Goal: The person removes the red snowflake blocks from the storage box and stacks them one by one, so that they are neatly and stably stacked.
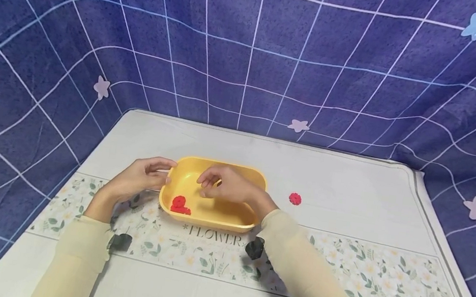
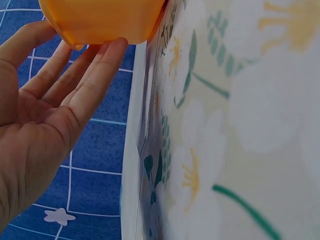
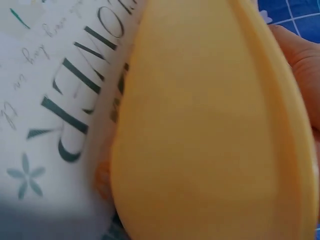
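A yellow oblong basin [image 1: 211, 223] stands on the table, with several small red flower-shaped pieces [image 1: 179, 202] at its near left corner. At the left end, my left hand [image 1: 138, 176] touches the rim and outer wall with its fingertips. In the left wrist view, those extended fingers [image 2: 92, 80] reach the basin's outside. Over the basin's interior hovers my right hand [image 1: 229, 184], its fingers loosely bent and no piece showing between them. The basin wall [image 3: 200, 120] hides most of that hand in the right wrist view.
One red flower-shaped piece [image 1: 295, 198] lies on the table right of the basin. A white tablecloth [image 1: 348, 192] with a printed floral band [image 1: 365, 273] covers the table. Blue gridded fabric with star shapes [image 1: 231, 58] hangs behind and at both sides.
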Tool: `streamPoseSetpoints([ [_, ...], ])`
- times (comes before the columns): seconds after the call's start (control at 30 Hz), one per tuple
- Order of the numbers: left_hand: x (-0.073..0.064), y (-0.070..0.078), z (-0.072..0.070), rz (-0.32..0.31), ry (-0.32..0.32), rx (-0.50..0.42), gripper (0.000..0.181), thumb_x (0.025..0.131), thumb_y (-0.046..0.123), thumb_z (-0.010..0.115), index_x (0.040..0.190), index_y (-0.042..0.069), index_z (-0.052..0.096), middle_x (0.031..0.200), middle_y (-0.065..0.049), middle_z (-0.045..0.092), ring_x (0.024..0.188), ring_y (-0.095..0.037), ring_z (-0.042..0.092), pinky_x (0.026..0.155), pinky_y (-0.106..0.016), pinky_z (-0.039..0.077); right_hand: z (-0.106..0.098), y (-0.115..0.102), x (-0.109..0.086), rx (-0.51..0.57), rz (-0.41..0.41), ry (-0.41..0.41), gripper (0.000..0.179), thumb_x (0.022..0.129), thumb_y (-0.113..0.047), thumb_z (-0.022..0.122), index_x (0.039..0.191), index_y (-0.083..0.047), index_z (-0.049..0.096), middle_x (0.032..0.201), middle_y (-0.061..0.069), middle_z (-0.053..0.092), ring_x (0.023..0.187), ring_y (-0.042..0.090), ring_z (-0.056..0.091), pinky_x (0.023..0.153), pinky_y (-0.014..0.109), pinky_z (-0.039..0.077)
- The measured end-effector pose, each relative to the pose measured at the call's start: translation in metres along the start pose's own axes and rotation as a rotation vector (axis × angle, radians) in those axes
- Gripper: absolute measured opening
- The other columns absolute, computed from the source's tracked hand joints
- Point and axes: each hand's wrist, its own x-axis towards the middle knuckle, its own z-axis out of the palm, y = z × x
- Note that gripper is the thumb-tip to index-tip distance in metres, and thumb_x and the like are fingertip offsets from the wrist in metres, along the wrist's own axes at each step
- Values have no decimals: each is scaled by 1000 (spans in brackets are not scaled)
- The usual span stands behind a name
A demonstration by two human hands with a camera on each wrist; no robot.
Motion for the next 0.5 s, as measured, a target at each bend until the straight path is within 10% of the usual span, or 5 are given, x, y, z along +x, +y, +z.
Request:
streamPoseSetpoints([
  [0.5, 0, -1, -1, 17, 10, 20, 54, 97, 14, 73, 145, 0, 52, 148, -27, 55, 127, -33, 65, 92, -33, 63, 28, 1, 29, -4, 38, -28, 33, 89, -11, 78, 119, -1, 70, 101, 6, 73, 92, 10, 66, 88, 18, 56],
])
